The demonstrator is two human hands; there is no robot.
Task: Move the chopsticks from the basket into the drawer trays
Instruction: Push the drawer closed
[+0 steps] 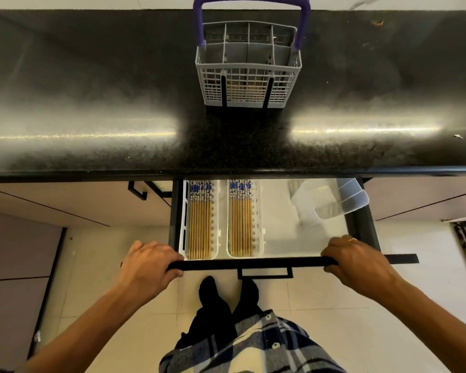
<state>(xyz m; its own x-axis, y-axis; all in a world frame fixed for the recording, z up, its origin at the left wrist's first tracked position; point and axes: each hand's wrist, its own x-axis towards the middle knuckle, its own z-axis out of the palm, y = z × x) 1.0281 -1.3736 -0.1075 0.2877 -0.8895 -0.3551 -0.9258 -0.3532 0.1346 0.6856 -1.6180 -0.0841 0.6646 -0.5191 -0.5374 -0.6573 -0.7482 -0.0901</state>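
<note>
Transfer looks complete: chopsticks (201, 224) fill both trays (257, 219), basket (248, 74) appears emptied, and my left hand (148, 265) and right hand (358, 262) grip the drawer (253, 263) front edge.

Bright, even light; two broad glare bands on the dark worktop (92, 135) flank a central shadow; wide-angle bowing at edges; focus sharp throughout.

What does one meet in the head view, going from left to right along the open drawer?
Left hand gripping the black front edge → left white tray of blue-topped wooden chopsticks → right white tray of the same chopsticks → clear plastic container → right hand.
</note>
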